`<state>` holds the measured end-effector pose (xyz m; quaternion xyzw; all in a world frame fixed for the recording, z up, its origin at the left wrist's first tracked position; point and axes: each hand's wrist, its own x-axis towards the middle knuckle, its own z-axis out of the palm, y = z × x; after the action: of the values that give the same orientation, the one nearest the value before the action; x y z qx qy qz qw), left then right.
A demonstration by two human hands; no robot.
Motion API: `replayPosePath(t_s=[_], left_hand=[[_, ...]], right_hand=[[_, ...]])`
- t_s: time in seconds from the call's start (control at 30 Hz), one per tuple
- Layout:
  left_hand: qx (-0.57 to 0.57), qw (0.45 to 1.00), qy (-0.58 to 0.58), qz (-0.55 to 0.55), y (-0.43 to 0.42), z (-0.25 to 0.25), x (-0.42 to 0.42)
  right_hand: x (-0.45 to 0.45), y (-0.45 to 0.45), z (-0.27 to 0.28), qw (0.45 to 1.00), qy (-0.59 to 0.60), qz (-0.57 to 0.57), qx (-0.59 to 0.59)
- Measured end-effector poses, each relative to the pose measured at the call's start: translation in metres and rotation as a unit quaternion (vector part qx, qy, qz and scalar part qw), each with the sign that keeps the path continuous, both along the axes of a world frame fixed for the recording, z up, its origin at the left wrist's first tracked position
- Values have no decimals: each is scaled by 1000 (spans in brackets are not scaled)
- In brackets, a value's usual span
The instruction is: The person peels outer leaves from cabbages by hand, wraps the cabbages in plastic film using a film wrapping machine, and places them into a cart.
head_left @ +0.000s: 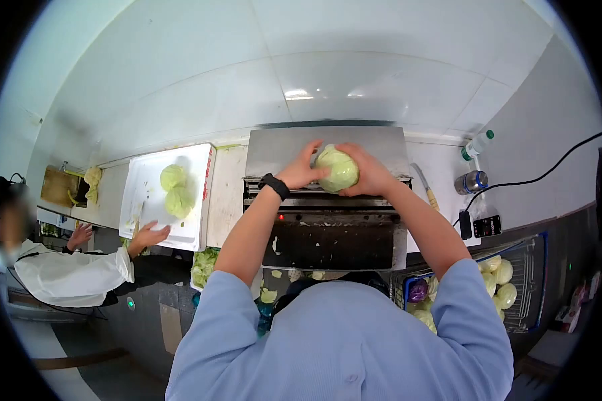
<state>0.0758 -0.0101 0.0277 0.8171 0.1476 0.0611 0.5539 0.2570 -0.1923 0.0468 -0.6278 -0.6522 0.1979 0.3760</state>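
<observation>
Between my two hands is a pale green cabbage [336, 168], held over the steel top of a wrapping machine-like unit [267, 144]. My left hand [304, 168] presses against its left side, with a black band on the wrist. Against its right side curves my right hand [368, 172], fingers over the top edge. The unit's dark front plate [324, 244] lies nearer my body, with a small red light [281, 217] at its left. The underside of the cabbage is hidden.
To the left, a white tray [132, 200] holds two cabbages [173, 177]; a co-worker [73, 274] reaches toward it. A knife [427, 190], bottle [477, 144], jar [471, 182] and phone [487, 226] lie right. Below right stands a wire cart [525, 294] with several cabbages.
</observation>
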Motion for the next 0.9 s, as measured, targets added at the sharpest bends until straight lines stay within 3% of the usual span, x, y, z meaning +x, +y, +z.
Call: replayPosePath(t_s=[0.03, 0.23, 0.43, 0.57, 0.7, 0.9], left_hand=[[53, 998, -25, -35, -2, 8, -5], [14, 998, -52, 18, -28, 31, -9], [9, 998, -58, 33, -64, 37, -42], [-20, 995, -76, 62, -92, 32, -69], [3, 999, -28, 15, -116, 63, -94], [265, 964, 3, 8, -148, 58, -133]], right_hand=[[1, 2, -2, 1000, 10, -8, -2], [-5, 6, 21, 997, 70, -27, 20], [-29, -25, 32, 1000, -22, -16, 15], [-58, -57, 44, 999, 34, -31, 10], [-85, -87, 48, 996, 72, -45, 4], [-124, -127, 38, 986, 129, -79, -67]])
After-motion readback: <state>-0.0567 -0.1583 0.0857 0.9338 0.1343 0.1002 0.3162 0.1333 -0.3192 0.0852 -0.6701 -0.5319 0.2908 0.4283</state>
